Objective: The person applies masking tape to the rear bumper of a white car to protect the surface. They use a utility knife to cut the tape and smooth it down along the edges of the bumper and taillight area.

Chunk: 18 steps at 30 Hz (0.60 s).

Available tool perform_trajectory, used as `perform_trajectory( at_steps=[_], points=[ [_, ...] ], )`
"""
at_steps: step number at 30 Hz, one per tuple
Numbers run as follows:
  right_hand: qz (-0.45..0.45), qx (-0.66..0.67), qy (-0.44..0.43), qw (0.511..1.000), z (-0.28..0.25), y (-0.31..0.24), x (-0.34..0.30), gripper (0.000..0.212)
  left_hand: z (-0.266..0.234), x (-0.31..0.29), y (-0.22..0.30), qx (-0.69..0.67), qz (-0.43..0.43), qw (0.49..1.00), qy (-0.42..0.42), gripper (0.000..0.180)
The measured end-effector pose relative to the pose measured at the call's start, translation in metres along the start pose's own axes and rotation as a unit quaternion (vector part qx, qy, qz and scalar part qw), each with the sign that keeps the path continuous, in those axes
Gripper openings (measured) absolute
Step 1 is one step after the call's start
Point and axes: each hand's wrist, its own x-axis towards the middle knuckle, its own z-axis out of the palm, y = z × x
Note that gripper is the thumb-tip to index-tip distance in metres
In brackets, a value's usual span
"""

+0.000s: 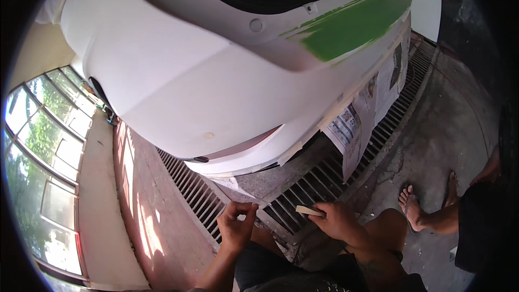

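Observation:
In front of me stands the rear of a car with a white bumper (216,97). A green patch (351,30) covers its upper right part, and a dull red reflector strip (246,145) sits low on the corner. Newspaper sheets (354,127) hang from the bumper's lower edge, held by cream masking tape. Below that edge, apart from the car, my right hand (338,220) grips what looks like a roll of masking tape (307,211). Level with it, to the left, my left hand (236,228) is closed in a pinch; anything between its fingertips is too small to make out.
A slotted metal floor grating (319,178) runs beneath the bumper and turns along the left side. Close by on the right, another person's sandalled foot (413,211) and leg occupy the concrete floor. A low wall (100,194) with windows stands at the left.

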Motion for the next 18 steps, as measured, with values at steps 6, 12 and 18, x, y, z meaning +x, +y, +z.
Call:
perform_trajectory(
  at_steps=[6, 12, 18],
  points=[
    [0.051, -0.061, -0.083, 0.993, 0.027, 0.021, -0.013, 0.03, -0.021, -0.005, 0.009, 0.063, -0.048, 0.966, -0.245, 0.024],
    [0.181, -0.048, -0.114, 0.976, 0.024, -0.034, -0.045, 0.029, -0.071, 0.013, 0.086, 0.056, -0.027, 0.865, -0.498, 0.013],
    [0.328, 0.016, -0.052, 0.943, 0.025, -0.098, -0.102, 0.03, -0.16, -0.001, 0.131, 0.149, -0.136, 0.818, -0.539, 0.013]
  ],
)
